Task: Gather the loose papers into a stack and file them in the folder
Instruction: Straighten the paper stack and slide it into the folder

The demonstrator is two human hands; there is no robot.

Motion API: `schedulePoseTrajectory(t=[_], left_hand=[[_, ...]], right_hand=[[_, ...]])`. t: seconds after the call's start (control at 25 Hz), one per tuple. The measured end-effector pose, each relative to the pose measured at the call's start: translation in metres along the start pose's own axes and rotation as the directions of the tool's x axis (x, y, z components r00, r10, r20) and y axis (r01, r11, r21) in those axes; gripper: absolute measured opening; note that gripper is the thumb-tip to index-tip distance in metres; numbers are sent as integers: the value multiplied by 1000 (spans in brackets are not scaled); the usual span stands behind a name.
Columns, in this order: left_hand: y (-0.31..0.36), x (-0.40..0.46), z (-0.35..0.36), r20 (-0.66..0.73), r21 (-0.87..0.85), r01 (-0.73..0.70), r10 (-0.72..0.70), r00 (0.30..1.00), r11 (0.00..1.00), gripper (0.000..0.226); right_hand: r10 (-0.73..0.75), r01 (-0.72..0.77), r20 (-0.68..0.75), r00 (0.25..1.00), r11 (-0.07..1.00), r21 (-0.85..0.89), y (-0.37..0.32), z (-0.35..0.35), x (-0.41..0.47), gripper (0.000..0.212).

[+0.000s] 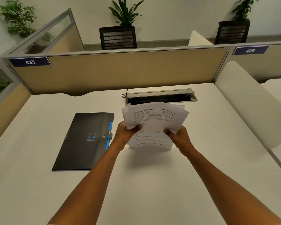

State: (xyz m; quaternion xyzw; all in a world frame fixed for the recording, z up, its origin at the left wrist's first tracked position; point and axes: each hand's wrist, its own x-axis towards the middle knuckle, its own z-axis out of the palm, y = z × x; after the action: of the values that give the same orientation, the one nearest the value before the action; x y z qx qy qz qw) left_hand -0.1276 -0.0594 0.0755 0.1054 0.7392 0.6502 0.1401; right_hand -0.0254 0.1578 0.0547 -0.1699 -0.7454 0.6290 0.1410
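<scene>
A stack of printed white papers stands on its lower edge on the desk, tilted toward me, its top sheets fanned and uneven. My left hand grips its left side with the thumb over the front sheet. My right hand grips its right side the same way. A black folder with a blue smile logo, a blue edge strip and a snap clasp lies closed flat on the desk, just left of my left hand.
The white desk is bounded by a tan partition at the back and a white divider on the right. An open cable tray with a cord sits behind the papers. Chairs and plants stand beyond.
</scene>
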Motion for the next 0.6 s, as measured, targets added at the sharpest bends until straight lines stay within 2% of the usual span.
schedulePoseTrajectory(t=[0.32, 0.6], left_hand=[[0, 0, -2, 5, 54, -50, 50, 999, 997, 31], [5, 3, 3, -15, 24, -63, 64, 998, 998, 28]], right_hand=[[-41, 41, 6, 999, 999, -5, -10, -1, -7, 38], [-35, 35, -32, 999, 999, 1, -18, 4, -2, 28]])
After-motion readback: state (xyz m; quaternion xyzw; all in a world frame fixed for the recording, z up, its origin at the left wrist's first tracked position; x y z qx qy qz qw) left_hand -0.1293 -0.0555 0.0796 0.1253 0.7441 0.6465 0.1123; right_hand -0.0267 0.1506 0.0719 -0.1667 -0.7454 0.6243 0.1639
